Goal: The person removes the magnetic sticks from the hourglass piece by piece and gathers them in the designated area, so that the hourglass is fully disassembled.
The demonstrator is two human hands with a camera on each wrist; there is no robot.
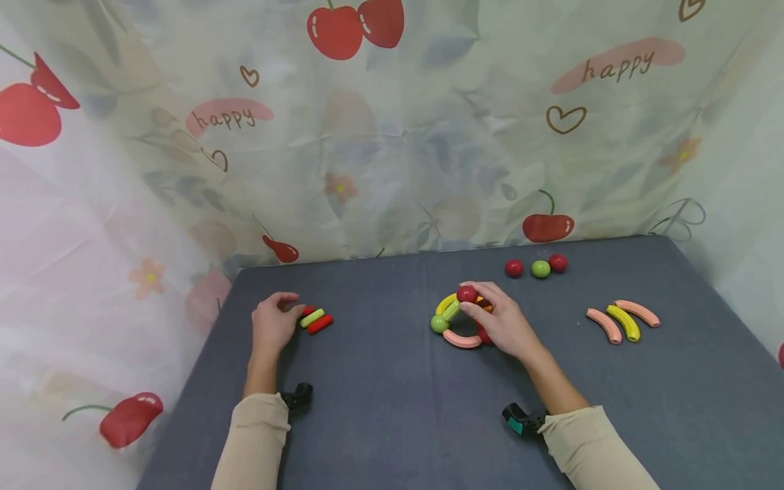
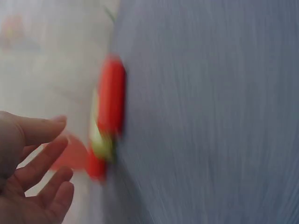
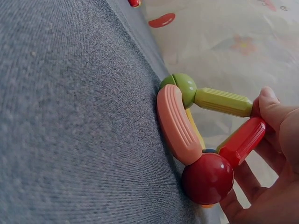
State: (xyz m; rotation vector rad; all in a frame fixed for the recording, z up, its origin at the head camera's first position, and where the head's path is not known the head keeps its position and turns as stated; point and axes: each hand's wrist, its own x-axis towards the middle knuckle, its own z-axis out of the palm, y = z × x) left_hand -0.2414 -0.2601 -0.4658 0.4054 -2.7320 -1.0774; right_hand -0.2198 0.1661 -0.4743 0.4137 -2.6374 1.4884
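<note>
In the head view my right hand [image 1: 502, 320] pinches a red ball [image 1: 467, 293] at the top of a small ball-and-stick construction. Its base shows a pink curved stick [image 3: 176, 123], a green ball [image 3: 183, 88], a larger-looking red ball [image 3: 208, 178] and a yellow curved stick [image 1: 445, 303]. A straight green stick [image 3: 223, 102] and a straight red stick [image 3: 242, 141] slope up to the pinched ball. My left hand [image 1: 274, 323], fingers loosely bent, is beside two red sticks [image 1: 320, 324] and a light green stick [image 1: 312, 318]. The left wrist view is blurred; a gap separates fingers and sticks.
Two red balls [image 1: 514, 268] and a green ball [image 1: 541, 269] lie near the table's back edge. To the right are two pink curved sticks [image 1: 603, 326] and a yellow curved stick [image 1: 623, 322]. A printed curtain [image 1: 398, 150] hangs behind the grey table [image 1: 392, 408].
</note>
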